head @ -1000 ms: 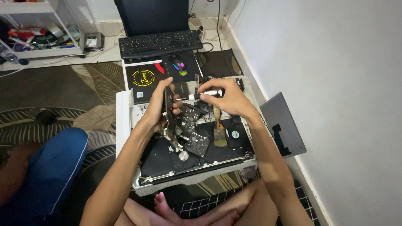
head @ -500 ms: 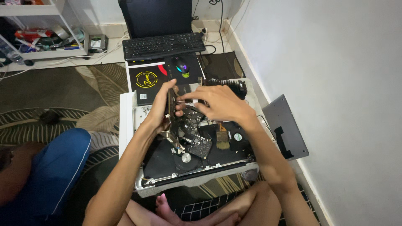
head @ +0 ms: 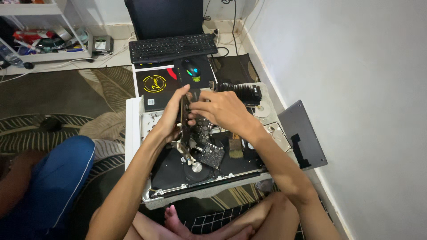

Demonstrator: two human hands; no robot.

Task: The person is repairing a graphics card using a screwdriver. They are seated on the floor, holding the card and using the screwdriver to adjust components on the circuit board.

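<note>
Circuit board (head: 183, 129) between both hands

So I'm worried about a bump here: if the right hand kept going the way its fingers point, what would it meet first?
The right hand points left, at the upright circuit board that the left hand holds. Its fingertips look already at the board, so that comes first, though depth is hard to judge.

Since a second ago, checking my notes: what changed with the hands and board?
The right hand moved left, closing on the left hand at the upright board; its silvery tool no longer shows. The left hand keeps holding the board over the open case.
</note>
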